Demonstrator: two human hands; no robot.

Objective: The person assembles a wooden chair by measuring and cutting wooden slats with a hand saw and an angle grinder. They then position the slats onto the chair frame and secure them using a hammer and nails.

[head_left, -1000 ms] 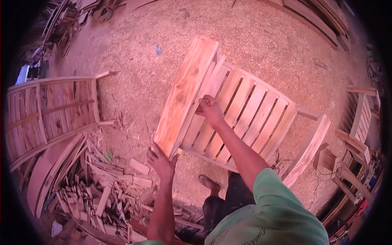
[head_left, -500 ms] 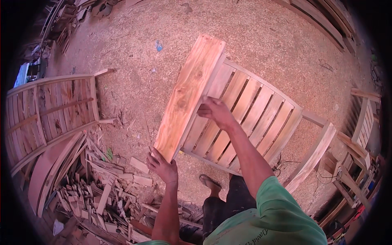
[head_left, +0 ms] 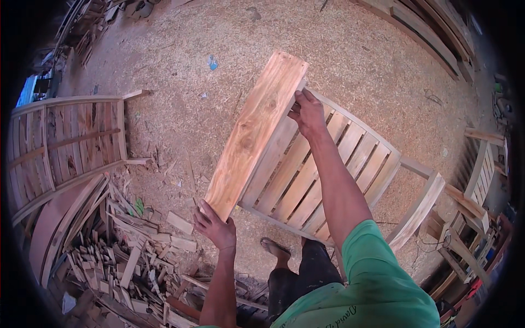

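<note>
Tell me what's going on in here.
A person in a green shirt is handling a wide wooden board along one side of a slatted wooden frame. The left hand is at the board's near end, while the right hand is at its right edge, close to the far end; whether it grips there is hard to tell. A scrap-wood heap lies to the left.

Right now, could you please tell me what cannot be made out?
Head view: anything inside the right hand, hidden by the hand.
Head view: underside of the wide board, hidden by its top.
Head view: left end of the leftmost slatted frame, lost in the dark rim.
</note>
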